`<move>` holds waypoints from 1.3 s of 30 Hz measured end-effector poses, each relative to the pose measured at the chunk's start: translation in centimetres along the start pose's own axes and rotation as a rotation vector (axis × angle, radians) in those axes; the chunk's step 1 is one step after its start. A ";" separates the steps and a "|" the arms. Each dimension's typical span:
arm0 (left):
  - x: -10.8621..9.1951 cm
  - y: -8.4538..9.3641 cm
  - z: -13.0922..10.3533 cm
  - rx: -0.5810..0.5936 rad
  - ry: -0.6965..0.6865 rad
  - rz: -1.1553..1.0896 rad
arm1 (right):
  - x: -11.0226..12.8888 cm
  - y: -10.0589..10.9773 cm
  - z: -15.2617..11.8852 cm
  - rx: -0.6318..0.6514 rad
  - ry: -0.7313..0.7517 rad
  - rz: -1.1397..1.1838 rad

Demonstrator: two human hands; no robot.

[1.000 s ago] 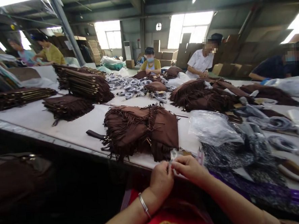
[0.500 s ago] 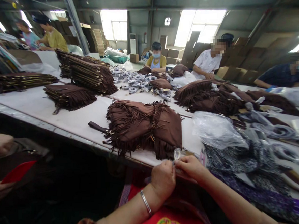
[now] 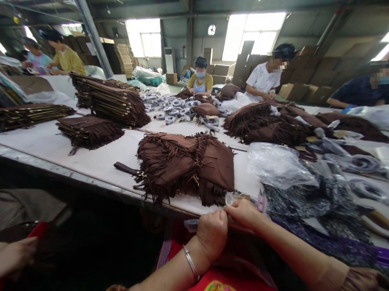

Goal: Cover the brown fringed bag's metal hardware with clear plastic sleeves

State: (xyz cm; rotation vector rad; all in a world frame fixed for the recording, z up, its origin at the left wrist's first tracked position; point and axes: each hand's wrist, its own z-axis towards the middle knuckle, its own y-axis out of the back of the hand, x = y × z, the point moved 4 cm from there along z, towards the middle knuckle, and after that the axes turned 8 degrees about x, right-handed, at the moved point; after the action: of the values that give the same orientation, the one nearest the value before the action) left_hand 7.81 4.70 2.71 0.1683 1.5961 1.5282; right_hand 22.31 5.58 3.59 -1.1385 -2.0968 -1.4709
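Observation:
Above the red apron, my left hand, with a silver bangle at its wrist, is closed in a fist. A bit of clear plastic sticks out on its left side. My right hand is pinched closed and meets the left at the fingertips. Clear plastic shows just above the right fingers; what is between the fingertips is too small to make out. Brown fringed bags lie on the table just beyond both hands.
Stacks of fringed bags stand on the white table at the left. Grey coiled straps lie mid-table. Clear plastic bags and patterned cloth are at the right. A neighbour's hand shows at lower left; other people sit around.
My hands stay together, and clear plastic now shows left of my left hand. The view has shifted slightly. The neighbour's hands at the left have moved with the red item.

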 end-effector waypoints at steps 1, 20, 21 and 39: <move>0.0 0.1 0.0 0.001 0.008 -0.020 | -0.1 0.0 -0.3 0.014 0.006 0.019; 0.0 1.0 1.2 0.028 0.323 -0.617 | -1.2 -2.4 -3.1 0.186 -0.064 0.957; 0.1 0.8 1.3 0.042 0.357 -0.738 | -1.3 -2.5 -3.1 0.176 -0.047 0.979; -1.6 0.5 0.8 0.586 0.751 -2.334 | -0.9 -2.0 -2.0 0.123 0.186 1.104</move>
State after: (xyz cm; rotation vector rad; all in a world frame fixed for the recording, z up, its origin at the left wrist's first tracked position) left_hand 9.04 4.37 4.02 -1.5197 1.2675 -0.8003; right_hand 21.03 3.14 2.55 -1.6171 -1.0374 -0.8247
